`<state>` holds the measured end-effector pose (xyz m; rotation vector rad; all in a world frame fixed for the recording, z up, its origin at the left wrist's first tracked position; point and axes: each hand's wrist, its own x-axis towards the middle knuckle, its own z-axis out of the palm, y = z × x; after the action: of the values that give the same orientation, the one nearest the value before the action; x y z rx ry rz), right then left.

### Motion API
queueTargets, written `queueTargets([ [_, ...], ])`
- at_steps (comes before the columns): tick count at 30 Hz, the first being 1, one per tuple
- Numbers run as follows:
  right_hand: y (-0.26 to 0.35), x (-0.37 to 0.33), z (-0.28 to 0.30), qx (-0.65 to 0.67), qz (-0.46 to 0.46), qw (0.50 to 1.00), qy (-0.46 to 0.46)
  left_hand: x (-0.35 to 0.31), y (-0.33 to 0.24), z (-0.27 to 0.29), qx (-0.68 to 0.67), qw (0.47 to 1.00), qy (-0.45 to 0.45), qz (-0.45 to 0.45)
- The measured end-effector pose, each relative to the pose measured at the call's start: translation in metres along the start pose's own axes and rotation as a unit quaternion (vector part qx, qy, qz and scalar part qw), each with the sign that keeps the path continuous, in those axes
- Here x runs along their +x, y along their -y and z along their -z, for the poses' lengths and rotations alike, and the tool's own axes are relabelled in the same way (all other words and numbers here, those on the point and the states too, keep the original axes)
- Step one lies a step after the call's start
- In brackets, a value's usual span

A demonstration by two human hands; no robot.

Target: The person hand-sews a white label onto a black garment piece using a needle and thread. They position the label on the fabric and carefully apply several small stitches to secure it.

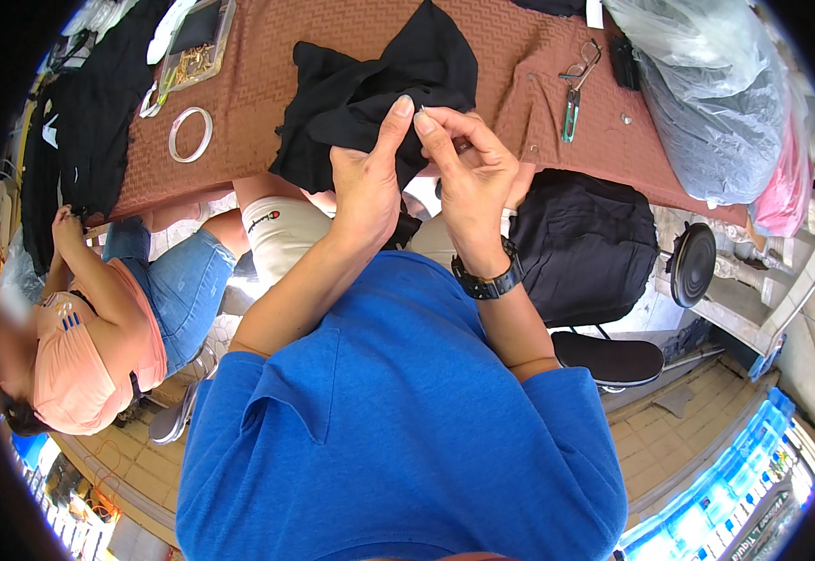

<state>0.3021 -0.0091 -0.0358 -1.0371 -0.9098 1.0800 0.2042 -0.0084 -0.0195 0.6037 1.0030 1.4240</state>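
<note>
A crumpled piece of black cloth (370,93) lies at the table's front edge, partly hanging over it. My left hand (367,182) grips this cloth, thumb upright on top and its other fingers hidden underneath. Close to that thumb's tip, my right hand (471,168) is closed in a pinch, thumb and forefinger pressed together. Something tiny and pale may sit at the pinch, but it is too small to name. A dark watch (490,273) circles my right wrist.
On the brown table cover (258,56) are a white ring (191,135), a clear box (204,47), green-handled snippers (571,112) and plastic bags (707,103). More black fabric (580,248) is bundled at my right, near a black stool seat (608,360). A person (99,346) sits at my left.
</note>
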Motion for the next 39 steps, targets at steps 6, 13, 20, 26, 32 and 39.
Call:
queueTargets([
  [6, 0.004, -0.001, -0.005, 0.020, -0.021, 1.000, -0.001, 0.003, 0.006, -0.001, -0.028, 0.999, -0.017, -0.026],
  [13, 0.003, -0.002, -0.005, 0.020, -0.023, 1.000, 0.001, 0.002, 0.001, -0.005, -0.035, 0.998, -0.006, -0.045],
  [20, -0.001, -0.002, -0.006, 0.027, -0.011, 1.000, 0.002, 0.002, 0.001, -0.006, -0.049, 0.998, -0.018, -0.047],
  [26, -0.002, -0.001, -0.009, 0.045, -0.006, 0.999, -0.003, 0.000, -0.001, -0.008, -0.049, 0.997, -0.021, -0.048],
  [32, -0.003, 0.001, -0.014, 0.053, -0.001, 0.999, -0.008, 0.001, -0.001, -0.010, -0.062, 0.995, -0.022, -0.071],
  [39, -0.001, 0.002, -0.015, 0.039, -0.026, 0.999, -0.020, 0.003, 0.004, -0.005, -0.056, 0.995, -0.016, -0.082],
])
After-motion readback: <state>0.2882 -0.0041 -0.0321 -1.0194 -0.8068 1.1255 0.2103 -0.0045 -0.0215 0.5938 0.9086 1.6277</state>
